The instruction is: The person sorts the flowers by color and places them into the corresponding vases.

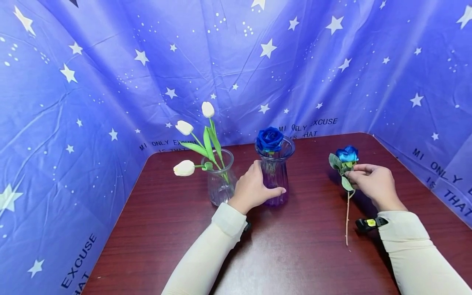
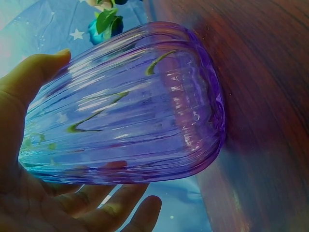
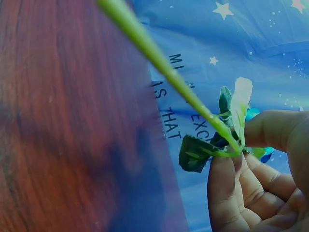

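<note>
My left hand [image 1: 252,186] holds a ribbed, purple-tinted glass vase [image 1: 275,180] round its side. In the left wrist view the thumb lies along one side of the glass, with the fingers [image 2: 116,208] on the other. One blue rose [image 1: 270,139] stands in this vase, its bloom at the rim and its stem seen through the glass. Further right, my right hand [image 1: 374,184] pinches a second blue rose [image 1: 347,154] just below the bloom. The long green stem [image 3: 169,72] of this rose points toward the near side, and several leaves [image 3: 195,153] surround the fingertips.
A clear glass vase [image 1: 217,192] with several white tulips [image 1: 184,168] stands left of the purple one, close to my left hand. The dark red wooden table [image 1: 287,254] is enclosed by a blue star-printed cloth [image 1: 228,53] at the back and sides.
</note>
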A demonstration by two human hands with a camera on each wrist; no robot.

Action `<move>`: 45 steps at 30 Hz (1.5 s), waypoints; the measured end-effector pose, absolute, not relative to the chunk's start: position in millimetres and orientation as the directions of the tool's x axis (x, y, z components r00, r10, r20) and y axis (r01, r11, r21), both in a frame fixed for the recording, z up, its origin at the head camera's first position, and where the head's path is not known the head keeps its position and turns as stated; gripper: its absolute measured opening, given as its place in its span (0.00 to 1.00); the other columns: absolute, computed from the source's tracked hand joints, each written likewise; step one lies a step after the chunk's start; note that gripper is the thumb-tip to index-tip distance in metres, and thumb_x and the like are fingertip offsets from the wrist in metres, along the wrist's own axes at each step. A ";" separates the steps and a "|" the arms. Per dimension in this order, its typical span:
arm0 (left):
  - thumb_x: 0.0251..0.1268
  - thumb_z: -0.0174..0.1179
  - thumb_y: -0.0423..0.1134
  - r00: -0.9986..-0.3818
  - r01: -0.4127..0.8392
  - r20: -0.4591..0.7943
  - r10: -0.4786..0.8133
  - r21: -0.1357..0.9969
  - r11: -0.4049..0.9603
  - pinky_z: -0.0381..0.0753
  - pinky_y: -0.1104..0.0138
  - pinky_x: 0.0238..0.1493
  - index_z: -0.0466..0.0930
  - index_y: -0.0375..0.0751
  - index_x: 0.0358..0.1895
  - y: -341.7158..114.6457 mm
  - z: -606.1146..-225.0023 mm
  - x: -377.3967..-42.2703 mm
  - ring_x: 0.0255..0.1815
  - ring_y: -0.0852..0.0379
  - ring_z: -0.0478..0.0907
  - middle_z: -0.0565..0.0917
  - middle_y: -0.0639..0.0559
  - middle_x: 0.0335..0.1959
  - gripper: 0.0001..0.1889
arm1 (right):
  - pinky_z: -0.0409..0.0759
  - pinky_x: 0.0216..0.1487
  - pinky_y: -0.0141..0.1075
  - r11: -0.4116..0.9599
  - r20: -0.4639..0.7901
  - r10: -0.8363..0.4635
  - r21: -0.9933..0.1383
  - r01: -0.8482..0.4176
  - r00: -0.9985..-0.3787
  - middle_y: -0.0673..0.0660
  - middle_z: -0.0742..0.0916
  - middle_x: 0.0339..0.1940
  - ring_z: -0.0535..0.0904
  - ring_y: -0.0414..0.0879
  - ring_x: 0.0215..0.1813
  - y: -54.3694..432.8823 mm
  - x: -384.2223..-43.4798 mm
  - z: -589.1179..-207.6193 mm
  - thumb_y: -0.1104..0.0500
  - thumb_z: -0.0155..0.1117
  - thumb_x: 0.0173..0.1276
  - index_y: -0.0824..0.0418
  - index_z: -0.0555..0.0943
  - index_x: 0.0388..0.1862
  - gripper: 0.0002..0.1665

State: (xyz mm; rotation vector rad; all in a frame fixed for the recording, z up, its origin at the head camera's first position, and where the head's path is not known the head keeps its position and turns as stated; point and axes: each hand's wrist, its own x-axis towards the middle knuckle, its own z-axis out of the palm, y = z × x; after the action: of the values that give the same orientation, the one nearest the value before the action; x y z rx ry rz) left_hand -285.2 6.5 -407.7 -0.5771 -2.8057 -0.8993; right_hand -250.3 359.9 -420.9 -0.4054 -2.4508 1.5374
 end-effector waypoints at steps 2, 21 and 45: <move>0.46 0.75 0.70 -0.915 0.403 0.248 0.318 0.526 0.749 0.87 0.51 0.50 0.66 0.46 0.68 7.0 -408.3 -285.5 0.50 0.47 0.86 0.80 0.52 0.54 0.50 | 0.86 0.30 0.30 0.422 0.055 0.346 -0.901 0.103 -0.936 0.28 0.83 0.21 0.86 0.32 0.25 359.2 -250.4 -418.9 0.55 0.69 0.71 0.76 0.76 0.60 0.29; 0.47 0.75 0.70 -0.909 0.416 0.265 0.322 0.514 0.751 0.87 0.51 0.49 0.65 0.45 0.69 9.3 -408.9 -287.4 0.50 0.46 0.86 0.81 0.51 0.55 0.51 | 0.79 0.23 0.26 0.569 0.277 0.334 -0.821 -0.041 -0.901 0.32 0.85 0.18 0.84 0.32 0.20 341.2 -247.4 -369.5 0.55 0.69 0.69 0.67 0.83 0.43 0.15; 0.47 0.75 0.70 -0.911 0.411 0.256 0.322 0.521 0.748 0.87 0.51 0.51 0.65 0.45 0.70 6.9 -410.6 -287.2 0.51 0.47 0.85 0.80 0.52 0.56 0.51 | 0.84 0.29 0.25 0.438 0.393 0.332 -0.869 -0.229 -0.857 0.35 0.88 0.23 0.86 0.32 0.24 316.0 -236.2 -314.4 0.61 0.64 0.73 0.56 0.85 0.39 0.03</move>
State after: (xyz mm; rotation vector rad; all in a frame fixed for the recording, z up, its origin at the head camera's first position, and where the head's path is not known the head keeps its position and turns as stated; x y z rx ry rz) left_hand -287.2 6.9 -410.6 -0.5897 -2.7959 -0.8859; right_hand -236.2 316.0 -314.4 -0.0857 -2.1761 1.4296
